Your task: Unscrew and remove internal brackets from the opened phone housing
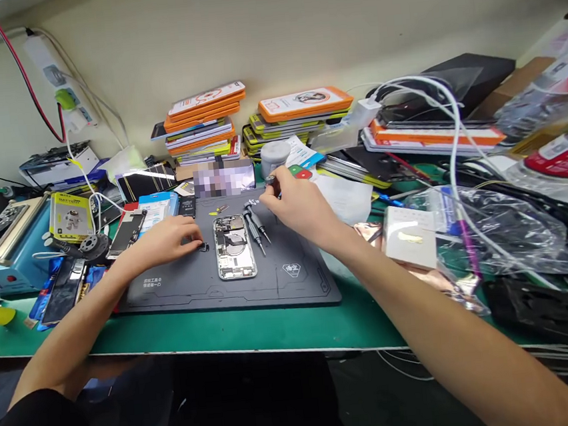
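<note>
Phone (236, 266), opened, internals bared, cover unfitted, is being flanked at frame centre by left hand (166, 241), loosely curled beside small dark part (204, 247), hold unclear, and right hand (297, 202), pinched nearly closed on dark object (269, 181).

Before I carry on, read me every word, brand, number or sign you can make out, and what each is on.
"BATTERY", last letters blurred: yellow box.
"工具", within two lines of Chinese characters: dark mat; the rest is unclear.
Too small or blurred to read: the mat's badge, and the print on the orange cases, blue packet and blue machine.
</note>
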`<state>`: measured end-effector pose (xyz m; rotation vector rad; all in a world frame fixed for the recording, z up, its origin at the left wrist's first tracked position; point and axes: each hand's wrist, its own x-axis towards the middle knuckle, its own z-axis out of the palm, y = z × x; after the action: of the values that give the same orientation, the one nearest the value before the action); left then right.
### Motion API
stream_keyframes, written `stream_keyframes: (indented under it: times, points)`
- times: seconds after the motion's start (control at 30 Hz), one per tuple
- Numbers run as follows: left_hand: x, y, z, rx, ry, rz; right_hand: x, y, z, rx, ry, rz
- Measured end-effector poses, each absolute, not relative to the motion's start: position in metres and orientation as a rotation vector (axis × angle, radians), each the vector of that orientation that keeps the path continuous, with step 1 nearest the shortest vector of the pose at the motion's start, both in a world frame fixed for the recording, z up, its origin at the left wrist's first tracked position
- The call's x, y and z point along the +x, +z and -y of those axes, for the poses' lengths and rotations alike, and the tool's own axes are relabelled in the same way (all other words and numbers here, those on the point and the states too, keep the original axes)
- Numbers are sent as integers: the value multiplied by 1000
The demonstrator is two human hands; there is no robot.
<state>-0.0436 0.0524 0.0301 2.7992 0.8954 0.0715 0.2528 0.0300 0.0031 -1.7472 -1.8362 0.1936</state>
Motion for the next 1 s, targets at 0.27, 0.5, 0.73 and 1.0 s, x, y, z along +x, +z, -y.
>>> stream_keyframes:
  times: [0.27, 0.5, 0.73, 1.0]
  points:
    - [-59, 18, -52, 2800, 140, -840, 249, 2, -27, -1793, 115, 1876]
    - [-63, 8, -51, 2779, 234, -869, 245, 2, -23, -1843, 53, 1905]
    - [-57, 4, -39, 2831, 263, -982, 240, 3, -21, -1880, 27, 1926]
    - [-48, 10, -44, 2837, 246, -1124, 239, -3, -22, -1838, -24, 1915]
